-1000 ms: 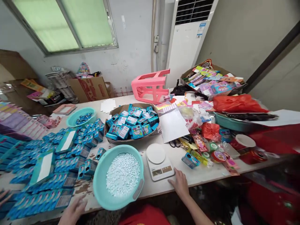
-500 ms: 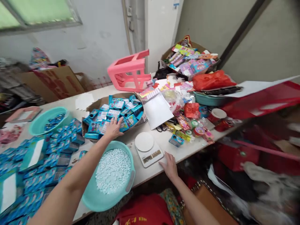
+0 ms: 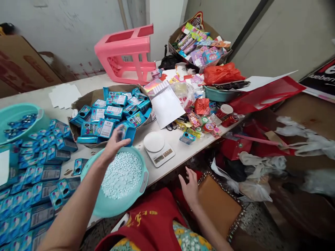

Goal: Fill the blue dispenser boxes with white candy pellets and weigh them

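My left hand (image 3: 116, 141) grips a small blue candy box (image 3: 128, 134), held over the near edge of a cardboard carton (image 3: 86, 94) piled with similar blue boxes. Just below it is a turquoise basin (image 3: 104, 210) holding many small pale tablets (image 3: 121, 177). Off the table's front edge, my right hand (image 3: 190, 184) hangs with fingers apart and nothing in it. A white kitchen scale (image 3: 160, 150) lies on the table between the basin and the loose packets, its round plate bare.
Rows of blue boxes (image 3: 39, 184) cover the table's left side, near another turquoise basin (image 3: 23, 115). Behind the carton lies a pink stool (image 3: 125, 52) on its side. Candy packets (image 3: 193, 118), scissors (image 3: 171, 126) and a paper cup (image 3: 225, 109) crowd the right. A brown seat (image 3: 217, 205) stands below.
My left hand has lifted a blue box from the carton and come nearer the basin. My right hand has left the scale's side and dropped below the table edge. The view has shifted.
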Motion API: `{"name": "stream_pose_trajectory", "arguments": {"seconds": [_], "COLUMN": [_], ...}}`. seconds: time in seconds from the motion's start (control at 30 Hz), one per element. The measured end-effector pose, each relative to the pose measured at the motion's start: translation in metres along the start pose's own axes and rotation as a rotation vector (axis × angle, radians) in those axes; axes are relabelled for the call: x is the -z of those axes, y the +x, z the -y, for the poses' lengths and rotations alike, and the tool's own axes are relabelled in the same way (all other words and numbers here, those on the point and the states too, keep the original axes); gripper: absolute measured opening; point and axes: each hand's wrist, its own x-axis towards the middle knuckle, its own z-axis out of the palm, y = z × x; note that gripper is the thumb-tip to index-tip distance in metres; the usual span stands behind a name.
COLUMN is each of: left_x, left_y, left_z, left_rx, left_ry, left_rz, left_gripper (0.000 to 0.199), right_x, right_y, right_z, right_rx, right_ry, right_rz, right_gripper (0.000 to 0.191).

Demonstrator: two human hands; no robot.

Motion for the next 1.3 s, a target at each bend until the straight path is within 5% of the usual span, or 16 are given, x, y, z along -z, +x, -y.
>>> {"name": "stream_pose_trajectory", "arguments": {"seconds": [0.1,0.17,0.33,0.5,0.63,0.77,0.83,0.97,1.03,1.13,1.3], "left_x": [-0.006,0.000,0.046,0.063,0.061,0.067,0.066,0.058,0.055,0.051,0.033], "left_y": [-0.045,-0.064,-0.080,-0.090,-0.058,0.030,0.075,0.128,0.132,0.115,0.036], "left_z": [0.021,0.033,0.042,0.040,0.022,-0.003,-0.005,0.015,0.025,0.028,0.036], "left_rx": [0.263,0.337,0.219,0.150,-0.049,-0.281,-0.255,-0.103,-0.149,-0.277,-0.364], "left_ry": [-0.590,-0.728,-0.550,-0.389,-0.004,0.556,0.742,0.944,0.990,1.016,0.942], "left_rz": [0.186,0.184,0.094,0.051,-0.065,-0.289,-0.331,-0.195,-0.175,-0.295,-0.449], "left_gripper": [0.064,0.059,0.076,0.076,0.071,0.076,0.079,0.074,0.070,0.065,0.052], "right_x": [-0.014,-0.026,-0.052,-0.064,-0.068,-0.069,-0.069,-0.065,-0.056,-0.030,0.006], "right_y": [0.022,0.035,0.049,0.040,0.031,0.029,0.030,0.039,0.048,0.073,0.154], "right_z": [0.054,0.091,0.162,0.187,0.178,0.159,0.146,0.111,0.090,0.057,0.002], "right_rx": [0.116,0.185,0.342,0.407,0.377,0.360,0.346,0.278,0.231,0.163,0.173], "right_ry": [0.103,0.183,0.358,0.394,0.379,0.351,0.328,0.241,0.201,0.148,-0.145], "right_rz": [0.042,0.083,0.270,0.368,0.419,0.400,0.376,0.291,0.245,0.155,-0.144], "right_gripper": [0.043,0.041,0.049,0.053,0.046,0.042,0.045,0.055,0.054,0.044,0.059]}}
